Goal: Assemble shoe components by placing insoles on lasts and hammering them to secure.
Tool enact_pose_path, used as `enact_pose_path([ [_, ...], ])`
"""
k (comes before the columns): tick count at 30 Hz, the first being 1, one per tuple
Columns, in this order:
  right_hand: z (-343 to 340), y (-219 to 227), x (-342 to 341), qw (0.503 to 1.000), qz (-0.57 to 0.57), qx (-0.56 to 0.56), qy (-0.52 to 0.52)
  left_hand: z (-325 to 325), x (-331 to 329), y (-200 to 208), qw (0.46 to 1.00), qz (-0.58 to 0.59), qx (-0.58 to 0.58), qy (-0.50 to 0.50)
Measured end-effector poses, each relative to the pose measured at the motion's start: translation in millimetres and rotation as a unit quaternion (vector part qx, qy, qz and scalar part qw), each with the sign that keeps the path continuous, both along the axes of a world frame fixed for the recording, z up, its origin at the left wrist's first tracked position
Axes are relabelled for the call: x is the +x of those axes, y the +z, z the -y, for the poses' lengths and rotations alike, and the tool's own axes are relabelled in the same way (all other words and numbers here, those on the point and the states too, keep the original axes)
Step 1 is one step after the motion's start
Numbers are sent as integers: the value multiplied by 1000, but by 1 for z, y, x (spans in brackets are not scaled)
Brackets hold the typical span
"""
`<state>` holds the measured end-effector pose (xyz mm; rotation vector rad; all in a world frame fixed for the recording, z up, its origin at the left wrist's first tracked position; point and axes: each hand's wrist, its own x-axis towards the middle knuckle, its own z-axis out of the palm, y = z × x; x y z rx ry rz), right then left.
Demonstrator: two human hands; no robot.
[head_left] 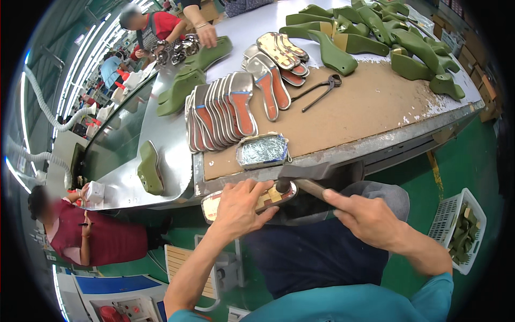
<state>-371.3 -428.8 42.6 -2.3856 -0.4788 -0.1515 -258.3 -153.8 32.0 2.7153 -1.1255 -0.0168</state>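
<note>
Here right hand (370, 219) clasps hammer (314, 189); half-curled left hand (238, 206) holds insole (275, 195).

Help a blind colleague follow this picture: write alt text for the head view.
A left hand rests on an insole while the right hand grips a wooden-handled hammer, its head close to the insole. On the worktable ahead lie a tray of nails, a row of insoles, pincers and green shoe lasts.
</note>
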Motion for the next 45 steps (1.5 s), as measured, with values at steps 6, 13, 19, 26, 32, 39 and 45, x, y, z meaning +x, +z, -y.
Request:
enact_pose_path([
  [6, 7, 22, 13, 974, 201, 80, -65, -12, -1, -5, 1000, 21, 1, 2],
  [13, -13, -30, -6, 996, 25, 70, -42, 0, 3, -1, 999, 19, 16, -23],
  [19, -13, 20, 2, 957, 190, 198, -98, -10, 3, -6, 999, 35, -1, -11],
  [26, -21, -30, -3, 994, -27, 100, -34, -4, 6, -5, 999, 28, -1, -21],
  [32, -24, -42, -26, 911, -15, 371, -179, -2, 2, -1, 1000, 28, -11, -9],
  [39, -30, -29, -19, 937, -121, 312, -106, -3, -3, -3, 1000, 8, -2, 17],
  [45, -31, -33, -13, 963, -101, 245, -56, -1, 0, -3, 999, 28, 10, 14],
])
